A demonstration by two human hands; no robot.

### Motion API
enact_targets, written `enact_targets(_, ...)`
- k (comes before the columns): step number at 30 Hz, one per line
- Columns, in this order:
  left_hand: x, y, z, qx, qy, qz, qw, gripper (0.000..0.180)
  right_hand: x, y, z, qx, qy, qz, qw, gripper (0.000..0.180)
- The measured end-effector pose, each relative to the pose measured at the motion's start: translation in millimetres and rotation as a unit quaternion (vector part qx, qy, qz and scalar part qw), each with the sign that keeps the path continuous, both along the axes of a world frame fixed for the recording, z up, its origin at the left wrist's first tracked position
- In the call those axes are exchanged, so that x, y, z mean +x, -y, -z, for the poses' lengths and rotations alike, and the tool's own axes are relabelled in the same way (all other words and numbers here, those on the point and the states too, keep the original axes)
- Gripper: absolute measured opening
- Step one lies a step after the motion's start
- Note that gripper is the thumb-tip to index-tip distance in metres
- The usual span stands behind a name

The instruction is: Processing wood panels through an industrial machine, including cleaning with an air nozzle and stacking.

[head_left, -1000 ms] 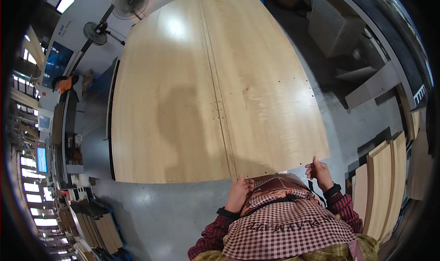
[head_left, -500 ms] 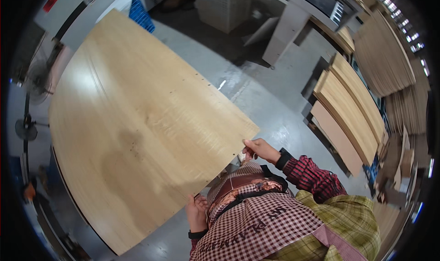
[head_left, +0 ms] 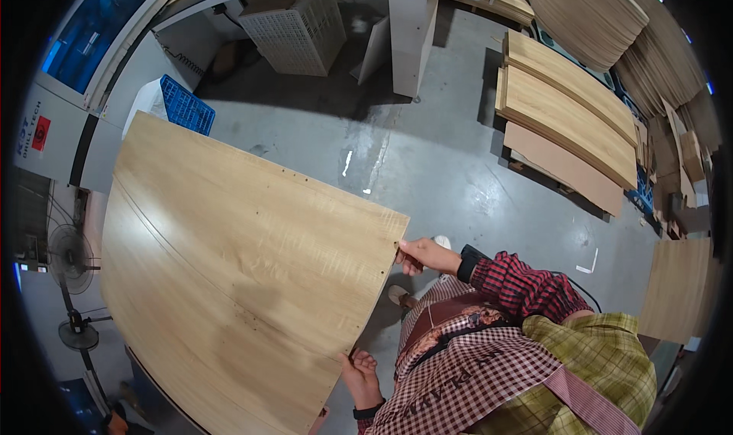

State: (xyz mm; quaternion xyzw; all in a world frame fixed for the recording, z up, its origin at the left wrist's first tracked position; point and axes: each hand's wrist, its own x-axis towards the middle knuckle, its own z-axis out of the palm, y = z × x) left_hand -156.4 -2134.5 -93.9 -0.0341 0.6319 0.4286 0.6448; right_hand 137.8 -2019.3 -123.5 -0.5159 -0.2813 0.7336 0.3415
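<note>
A large light wood-grain panel (head_left: pixel 252 259) with small holes along its edges stretches away to the left. My right hand (head_left: pixel 427 256) grips its near end close to the far corner, thumb at the edge and fingers curled below. Lower down the same end, my left hand (head_left: pixel 362 377) is closed at the edge, its thumb against the board and its fingers bent. Part of that grip is hidden by the panel. Dark bands circle both wrists.
Stacked wood-grain boards (head_left: pixel 565 99) lie low at the right, with taller stacks (head_left: pixel 588 15) behind. A white crate (head_left: pixel 294 38) sits under a machine, beside a white machine leg (head_left: pixel 412 45). A blue basket (head_left: pixel 185 106) stands past the panel's far end; a fan (head_left: pixel 72 255) is at left.
My view has turned left and the surroundings have shifted in the picture. The panel looks lower at its far end. Both hands keep their places on its near edge.
</note>
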Motion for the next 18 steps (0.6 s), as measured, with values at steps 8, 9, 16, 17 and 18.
enact_targets(8,81,-32,-15,0.051,0.008,0.088,0.995,0.037,74,10,23,0.044,0.064,-0.063,0.995,0.034)
enact_targets(9,102,-40,-19,0.055,-0.005,0.116,0.992,0.04,84,6,23,0.046,0.057,-0.07,0.995,0.034)
enact_targets(16,170,-92,-2,0.058,-0.015,0.072,0.996,0.058,88,-64,28,0.399,0.309,-0.132,0.853,0.032)
enact_targets(17,167,-97,7,0.041,0.021,0.035,0.998,0.059,79,-73,18,0.389,0.305,-0.248,0.833,0.031)
enact_targets(18,164,-98,11,0.032,0.016,0.034,0.999,0.062,74,-78,10,0.378,0.296,-0.363,0.799,0.031)
